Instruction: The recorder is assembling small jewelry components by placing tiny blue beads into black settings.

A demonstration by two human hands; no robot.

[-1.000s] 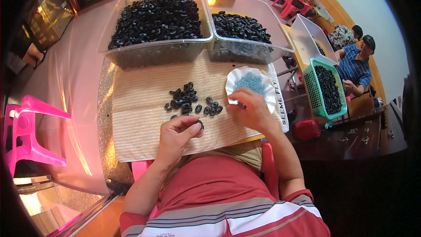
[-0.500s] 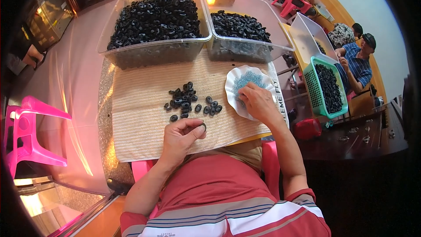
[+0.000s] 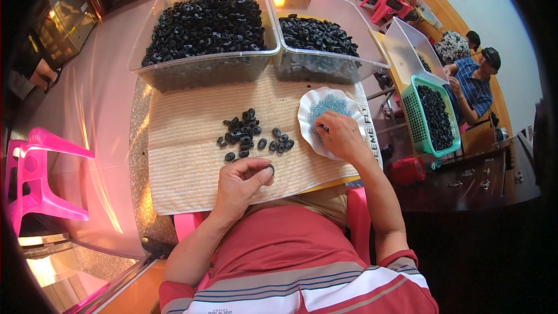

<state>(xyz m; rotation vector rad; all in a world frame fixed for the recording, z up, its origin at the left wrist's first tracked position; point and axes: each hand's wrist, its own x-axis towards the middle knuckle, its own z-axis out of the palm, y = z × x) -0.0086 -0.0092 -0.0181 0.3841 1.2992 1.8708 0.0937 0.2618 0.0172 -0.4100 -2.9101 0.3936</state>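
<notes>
My left hand [image 3: 239, 181] is closed near the front edge of the cloth-covered table, pinching a small black oval plastic part [image 3: 271, 168] between thumb and forefinger. Over a white wavy-rimmed dish [image 3: 304, 106], my right hand [image 3: 340, 132] dips its bent fingers among small clear-blue pieces [image 3: 331, 103]. Its fingertips press together; whatever they hold is hidden or too small to make out. Between the hands and the bins lies a loose pile of black plastic parts [image 3: 239, 130], with a smaller cluster of black oval parts [image 3: 281, 141] to its right.
Two clear bins heaped with black parts, a left bin [image 3: 192, 65] and a right bin [image 3: 317, 65], stand along the table's far side. Beyond its right edge is a green basket [image 3: 417, 117] of black parts, with a person [image 3: 474, 90] beside it. A pink stool [image 3: 43, 166] stands at left.
My right hand has shifted very slightly within the dish, its fingertips still down among the clear-blue pieces. My left hand keeps its pinch almost unmoved.
</notes>
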